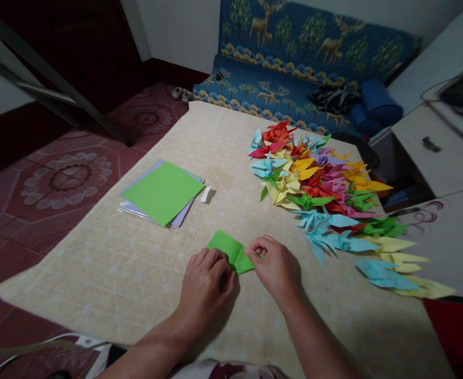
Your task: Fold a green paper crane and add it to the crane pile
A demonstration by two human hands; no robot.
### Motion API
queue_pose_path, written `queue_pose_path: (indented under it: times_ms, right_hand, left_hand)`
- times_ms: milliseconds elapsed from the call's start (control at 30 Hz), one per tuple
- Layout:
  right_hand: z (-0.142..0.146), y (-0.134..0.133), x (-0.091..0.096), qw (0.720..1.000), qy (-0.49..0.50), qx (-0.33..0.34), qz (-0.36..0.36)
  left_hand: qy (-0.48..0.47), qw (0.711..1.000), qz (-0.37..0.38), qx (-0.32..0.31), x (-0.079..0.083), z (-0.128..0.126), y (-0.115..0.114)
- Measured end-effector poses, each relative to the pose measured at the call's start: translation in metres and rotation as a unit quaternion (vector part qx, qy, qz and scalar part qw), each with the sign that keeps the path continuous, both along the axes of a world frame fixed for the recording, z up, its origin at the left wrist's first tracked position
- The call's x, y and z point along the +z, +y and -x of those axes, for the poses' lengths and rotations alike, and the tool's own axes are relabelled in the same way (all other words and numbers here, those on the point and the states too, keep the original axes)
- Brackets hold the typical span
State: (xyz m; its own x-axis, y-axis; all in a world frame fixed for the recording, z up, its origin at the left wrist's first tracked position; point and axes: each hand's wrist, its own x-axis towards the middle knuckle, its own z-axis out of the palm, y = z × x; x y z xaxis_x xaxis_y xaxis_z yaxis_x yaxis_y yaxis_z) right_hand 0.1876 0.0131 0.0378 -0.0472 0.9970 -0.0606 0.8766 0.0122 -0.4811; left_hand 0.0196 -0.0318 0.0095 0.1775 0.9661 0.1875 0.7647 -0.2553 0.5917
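A small folded piece of green paper (227, 245) lies on the cream patterned tablecloth, with a crease running down its middle. My left hand (211, 276) rests on its near left side, fingers curled and pressed to the paper. Pinched between the thumb and fingers of my right hand (273, 263) is the paper's right edge. My hands hide parts of its near and right edges. Farther off to the left, a stack of square paper sheets (164, 192), green on top with purple below, sits on a clear plastic wrapper (134, 211).
Many folded paper cranes (314, 184) in several colours cover the table's right side. A small white paper piece (205, 194) lies beside the stack. Beyond the table stands a blue deer-patterned sofa (271, 89); a ladder (58, 87) leans at left, and a white cabinet (432, 152) stands at right.
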Motion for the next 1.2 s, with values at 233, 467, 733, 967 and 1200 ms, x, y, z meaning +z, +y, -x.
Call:
queue_pose_path:
  times_ms: [233,467,733,967,1200]
  right_hand:
    - [0.001,0.0,-0.001,1.0,-0.011,-0.003,-0.008]
    - [0.003,-0.006,-0.015,0.997,-0.032,-0.004,-0.066]
    - [-0.024,-0.017,-0.023,0.995,-0.039,0.006,-0.09]
    - [-0.04,-0.023,-0.024,0.996,-0.041,0.003,-0.077]
    - [-0.026,-0.025,-0.009,0.997,-0.03,0.012,-0.072]
  left_hand:
    - [0.008,1.0,-0.02,-0.013,-0.002,0.0,0.001]
    - [0.047,0.989,-0.047,-0.133,-0.008,0.003,0.001]
    - [0.115,0.98,-0.073,-0.146,-0.005,0.012,-0.007]
    - [0.176,0.964,-0.116,-0.163,0.003,0.024,-0.024]
    - [0.139,0.972,-0.118,-0.146,-0.005,0.023,-0.026]
